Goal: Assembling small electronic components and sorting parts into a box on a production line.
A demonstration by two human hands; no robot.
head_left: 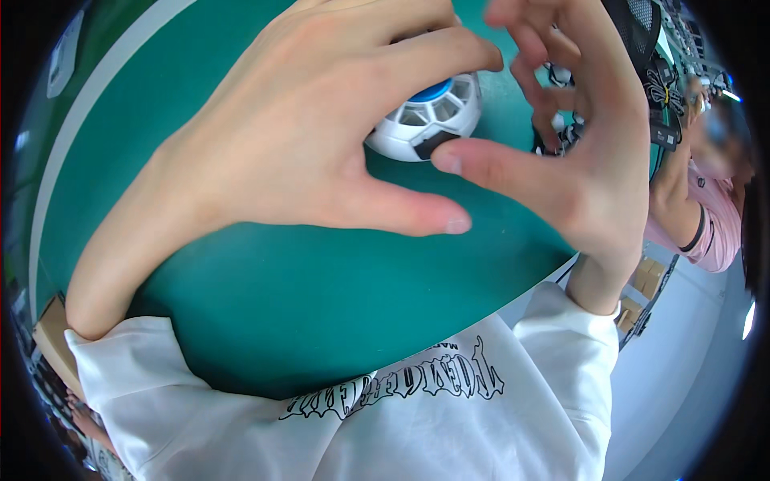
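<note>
White plastic makes up the rim and spokes of a round device, which sits on the green tabletop toward the upper middle of the view, with a blue centre and a dark piece set into its near edge. Above and partly across it spreads the left hand, open, its index finger reaching over the far part of the device and its thumb standing apart, near the table's middle; whether the other fingertips touch the device is hidden. At the device's right, the right hand is loosely open, thumb tip against or just beside the dark piece, the other fingers bent and well apart from that thumb. Small black-and-white parts lie behind those fingers. Black mesh shows at the upper right, beyond it a person in a pink shirt; cardboard boxes stand lower down.
</note>
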